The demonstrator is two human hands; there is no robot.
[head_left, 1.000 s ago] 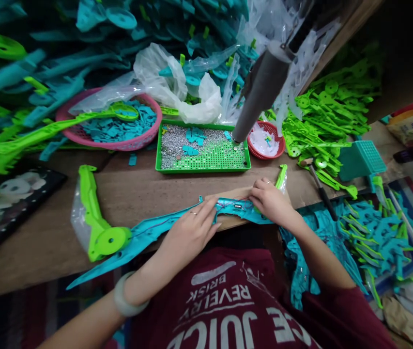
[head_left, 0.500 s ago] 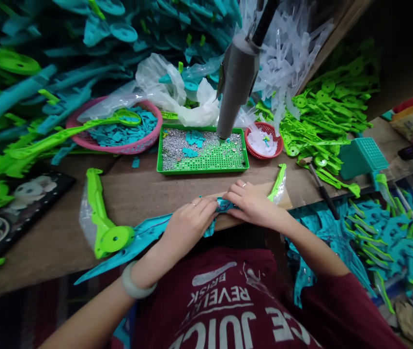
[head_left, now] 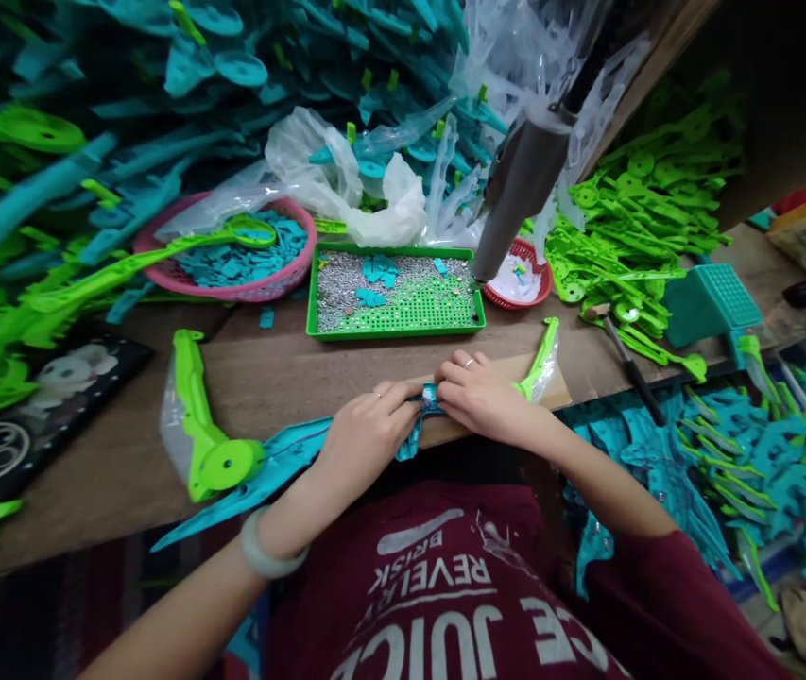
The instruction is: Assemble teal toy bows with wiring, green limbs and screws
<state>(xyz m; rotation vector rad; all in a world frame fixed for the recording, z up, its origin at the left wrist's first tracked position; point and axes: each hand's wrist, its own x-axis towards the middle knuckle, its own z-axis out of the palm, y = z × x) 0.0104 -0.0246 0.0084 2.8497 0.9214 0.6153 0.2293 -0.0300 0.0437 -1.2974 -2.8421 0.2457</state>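
Both my hands work at the middle of a long teal plastic toy part, which lies along the table's front edge. It looks like a toy bow or crossbow half with a lime green limb at its left end and another green limb at its right. My left hand has its fingers closed on the teal body. Close beside it, my right hand pinches the same body with fingertips bent down. A small gap between the hands shows the teal surface; whatever lies under the fingertips is hidden.
A green tray of small screws stands ahead, with a hanging grey electric screwdriver above its right end. Pink and red baskets flank it. A hammer lies right; a dark phone-like case lies left. Green parts pile behind.
The hanging screwdriver has swung to the right, from over the tray toward the red basket. My hands stay on the teal part, with small finger shifts.
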